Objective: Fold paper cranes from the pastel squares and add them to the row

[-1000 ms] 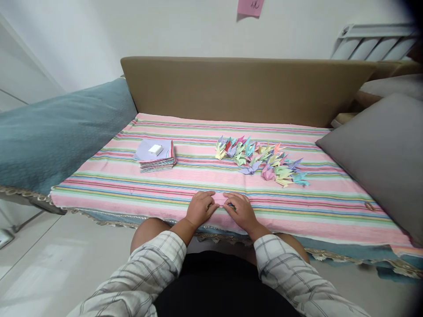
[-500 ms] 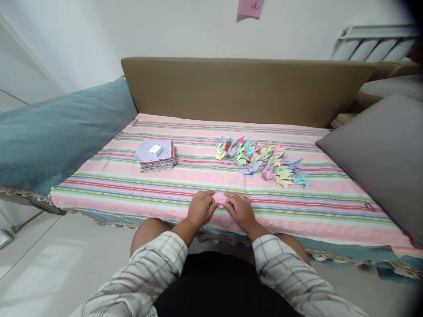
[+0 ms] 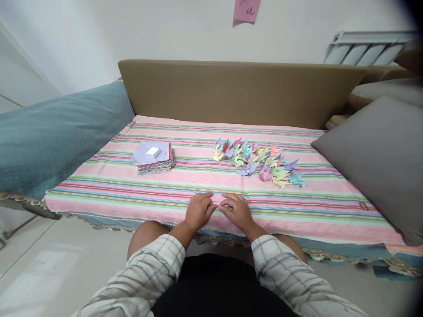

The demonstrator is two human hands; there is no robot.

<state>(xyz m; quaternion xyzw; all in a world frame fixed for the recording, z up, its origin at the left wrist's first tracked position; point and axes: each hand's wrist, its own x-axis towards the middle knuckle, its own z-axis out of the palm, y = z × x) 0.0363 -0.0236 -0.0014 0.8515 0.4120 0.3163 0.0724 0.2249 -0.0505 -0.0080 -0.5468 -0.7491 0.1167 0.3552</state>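
White wall (image 3: 185, 33) fills the far side of the scene; before it spreads a pink striped cloth (image 3: 198, 176), laid over a long seat, its bands of red, green, blue and yellow running from left to right; along the far edge of the cloth stands a brown backrest (image 3: 231, 92). At the left end slopes an armrest under a blue cover (image 3: 62, 127); a large grey cushion (image 3: 373, 163) lies at the right end, on the cloth; the near side shows two checked sleeves (image 3: 155, 268), pushed up to the forearms. At the far right, beyond the backrest, part of a white radiator (image 3: 360, 53) shows; on the right half of the cloth, farther off than the hands, many folded paper cranes (image 3: 247, 160) lie crowded together, in yellow, lilac, green, blue, pink and red; left of them, well apart, sits a stack of coloured paper (image 3: 155, 165), lilac on top.

The left hand (image 3: 198, 210) and the right hand (image 3: 238, 211) meet at the near middle of the cloth, fingers bent; together they grip a small piece of pink paper (image 3: 216, 199) by its left and right ends, thumbs at its near edge; the paper lies low over the cloth, between the hands. A pink note (image 3: 246, 10) hangs on the wall; a small white block (image 3: 153, 152) rests on the stack; a little brownish loop (image 3: 364, 206) lies near the cushion.
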